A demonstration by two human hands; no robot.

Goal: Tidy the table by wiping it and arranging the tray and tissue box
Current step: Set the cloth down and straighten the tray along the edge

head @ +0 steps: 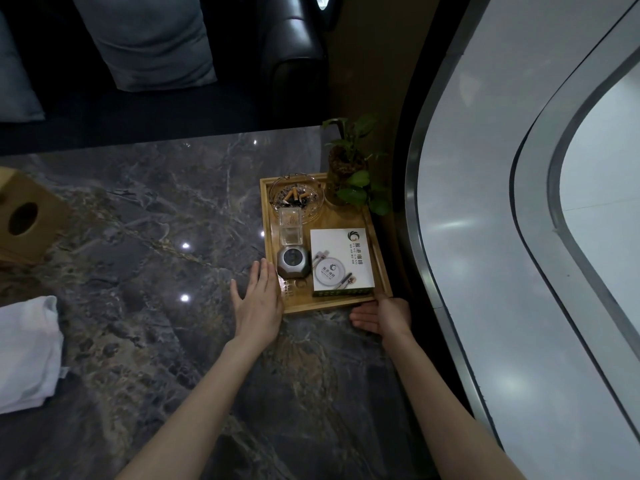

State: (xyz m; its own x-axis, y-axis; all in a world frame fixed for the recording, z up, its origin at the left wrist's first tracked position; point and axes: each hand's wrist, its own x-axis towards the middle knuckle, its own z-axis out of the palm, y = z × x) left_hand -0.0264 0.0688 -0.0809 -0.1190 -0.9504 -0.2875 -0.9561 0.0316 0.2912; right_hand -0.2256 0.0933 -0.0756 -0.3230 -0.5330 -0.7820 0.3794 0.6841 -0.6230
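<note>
From the head view I count one wooden tray [346, 304], rectangular with a low rim, on the dark veined marble counter [156, 220]. My left hand [258, 303] lies flat against its left edge, fingers [265, 271] straight and together, gripping nothing. My right hand [384, 315] cups the near right corner, fingers [362, 322] loosely extended under the rim. Beyond my fingertips the tray carries one glass ashtray [298, 199] with a few butts, one clear square holder [290, 226], one grey faceted call button [293, 263] and one white printed box [341, 261]. One potted plant [349, 168] stands at the far corner. Far left of my fingers sit one wooden tissue box [24, 216] and one white folded cloth [27, 351].
</note>
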